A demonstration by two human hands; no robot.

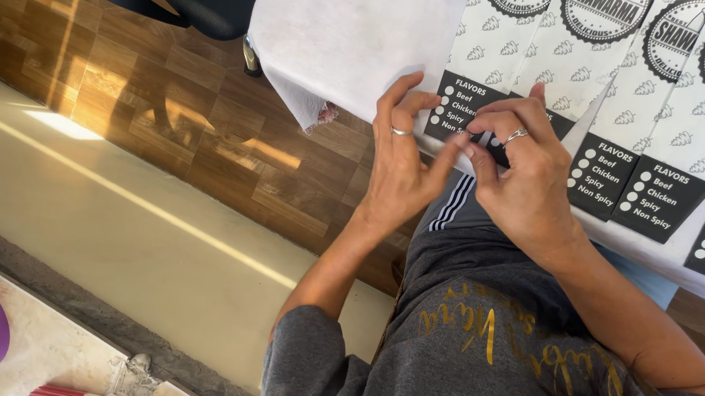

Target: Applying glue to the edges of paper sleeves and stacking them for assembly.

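White paper printed with black round stamps, small repeated motifs and black panels of dotted lines makes up the row of flat paper sleeves spread, overlapping, on a white-covered surface ahead of the person. The nearest paper sleeve is turned with its black end toward the lap, and the hands are met over that end.

The left hand, a thin ring on one finger, is raised with the wrist bent back, its fingers arched and its thumb stretched toward the other hand. The right hand, also ringed, is curled over from the right, its knuckles up. The sleeve's black edge is pinched between the fingertips of both hands, just where thumb and forefingers meet; most of that edge is hidden beneath them. A grey printed sweatshirt and a wood-patterned floor are seen below.
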